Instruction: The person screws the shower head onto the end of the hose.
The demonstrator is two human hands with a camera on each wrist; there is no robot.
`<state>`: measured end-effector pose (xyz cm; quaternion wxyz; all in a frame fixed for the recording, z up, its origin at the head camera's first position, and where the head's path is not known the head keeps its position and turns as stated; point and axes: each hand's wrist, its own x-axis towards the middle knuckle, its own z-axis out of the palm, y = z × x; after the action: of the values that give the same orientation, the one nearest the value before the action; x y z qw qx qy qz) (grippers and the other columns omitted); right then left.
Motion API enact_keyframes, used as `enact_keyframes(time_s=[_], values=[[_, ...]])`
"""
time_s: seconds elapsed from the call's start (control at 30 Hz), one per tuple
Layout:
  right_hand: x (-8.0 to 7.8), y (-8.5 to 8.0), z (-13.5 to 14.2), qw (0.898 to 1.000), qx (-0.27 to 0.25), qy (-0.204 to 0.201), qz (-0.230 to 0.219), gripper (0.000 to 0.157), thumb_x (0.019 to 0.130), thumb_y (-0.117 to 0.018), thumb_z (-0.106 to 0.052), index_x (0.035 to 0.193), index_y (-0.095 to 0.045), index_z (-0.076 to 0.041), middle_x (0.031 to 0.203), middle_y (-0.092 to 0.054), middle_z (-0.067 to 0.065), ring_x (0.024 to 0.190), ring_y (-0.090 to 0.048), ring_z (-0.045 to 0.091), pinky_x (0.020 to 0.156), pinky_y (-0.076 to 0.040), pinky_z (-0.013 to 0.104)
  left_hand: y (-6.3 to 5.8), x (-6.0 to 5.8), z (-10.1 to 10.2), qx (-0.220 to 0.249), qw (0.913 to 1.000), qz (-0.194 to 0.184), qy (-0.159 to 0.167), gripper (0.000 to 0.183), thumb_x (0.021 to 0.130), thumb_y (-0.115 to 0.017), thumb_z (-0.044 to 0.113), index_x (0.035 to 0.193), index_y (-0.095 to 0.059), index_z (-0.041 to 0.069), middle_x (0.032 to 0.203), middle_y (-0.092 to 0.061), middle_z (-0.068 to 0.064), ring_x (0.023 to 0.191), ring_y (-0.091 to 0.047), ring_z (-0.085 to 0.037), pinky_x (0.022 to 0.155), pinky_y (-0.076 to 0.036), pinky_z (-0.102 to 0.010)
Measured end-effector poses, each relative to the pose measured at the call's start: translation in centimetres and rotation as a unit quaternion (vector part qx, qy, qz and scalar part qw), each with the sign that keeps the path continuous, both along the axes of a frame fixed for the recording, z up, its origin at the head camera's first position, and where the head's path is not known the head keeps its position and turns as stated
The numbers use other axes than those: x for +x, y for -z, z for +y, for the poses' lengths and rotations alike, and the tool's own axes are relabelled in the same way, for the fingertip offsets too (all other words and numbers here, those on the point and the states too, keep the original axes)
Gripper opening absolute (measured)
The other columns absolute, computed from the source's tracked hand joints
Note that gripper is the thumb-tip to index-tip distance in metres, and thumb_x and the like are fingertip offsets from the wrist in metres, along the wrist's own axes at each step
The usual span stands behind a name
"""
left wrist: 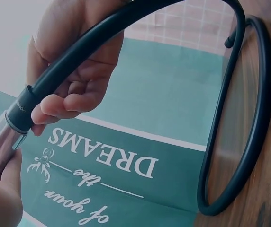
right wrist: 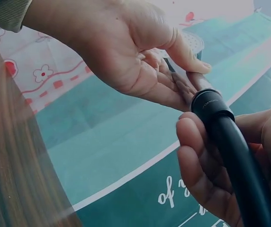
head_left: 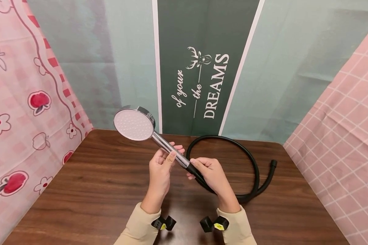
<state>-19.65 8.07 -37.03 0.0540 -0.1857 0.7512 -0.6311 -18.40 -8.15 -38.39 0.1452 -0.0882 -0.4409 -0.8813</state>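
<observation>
A chrome shower head (head_left: pixel 133 124) with a round white spray face is held up above the table, tilted with its face to the upper left. My left hand (head_left: pixel 160 170) grips its silver handle, thumb on top. At the handle's lower end, my right hand (head_left: pixel 210 173) pinches the black collar (right wrist: pixel 213 104) of the shower hose between thumb and fingers. Collar and handle end meet with no gap that I can see. From there the black hose (head_left: pixel 255 168) loops across the table, and its free end (head_left: pixel 273 164) lies at the right.
The brown wooden table (head_left: pixel 104 190) lies under both hands. Behind it hangs a green cloth (head_left: pixel 184 27) with white lettering. Pink patterned cloths hang at the left (head_left: pixel 15 102) and the right (head_left: pixel 343 136). Each wrist bears a small black camera.
</observation>
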Motion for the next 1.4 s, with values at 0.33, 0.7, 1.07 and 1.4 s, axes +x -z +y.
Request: enact_keyframes(time_s=[0.33,0.7,1.07,1.4], values=[[0.38,-0.34,-0.01,0.999,0.018,-0.007,0.027,0.024,0.097,-0.064,-0.014,0.105,-0.072,0.007,0.087,-0.074,0.025,0.075,-0.074,0.011,0.075,-0.062,0.03,0.22,-0.36,-0.55,0.019,0.9998,-0.006,-0.005,0.028,0.099,-0.057,0.002,0.124,-0.052,-0.007,0.101,-0.075,0.0,0.096,-0.074,-0.013,0.094,-0.057,-0.029],[0.93,-0.69,-0.12,0.995,0.088,0.02,0.053,0.024,0.084,-0.08,-0.018,0.104,-0.076,-0.007,0.086,-0.076,0.011,0.072,-0.067,0.008,0.064,-0.053,0.023,0.03,-0.32,-0.8,0.019,0.9996,-0.017,-0.008,0.028,0.099,-0.057,0.003,0.124,-0.051,-0.006,0.099,-0.075,0.0,0.095,-0.074,-0.013,0.094,-0.057,-0.029],[0.69,-0.54,0.43,0.995,0.086,-0.027,0.04,0.024,0.091,-0.072,-0.015,0.106,-0.071,0.003,0.086,-0.075,0.02,0.076,-0.072,0.009,0.075,-0.059,0.024,0.1,-0.33,-0.45,0.018,0.9998,-0.008,-0.004,0.025,0.098,-0.058,0.003,0.121,-0.053,-0.006,0.098,-0.075,0.0,0.093,-0.074,-0.013,0.093,-0.057,-0.028],[0.79,-0.25,-0.1,0.993,0.098,0.053,0.043,0.026,0.085,-0.079,-0.022,0.107,-0.077,-0.008,0.092,-0.077,0.01,0.078,-0.064,0.01,0.068,-0.052,0.025,-0.04,-0.45,-0.54,0.028,0.9992,-0.026,-0.01,0.028,0.098,-0.057,0.001,0.126,-0.054,-0.005,0.104,-0.076,-0.002,0.099,-0.074,-0.016,0.094,-0.057,-0.03]])
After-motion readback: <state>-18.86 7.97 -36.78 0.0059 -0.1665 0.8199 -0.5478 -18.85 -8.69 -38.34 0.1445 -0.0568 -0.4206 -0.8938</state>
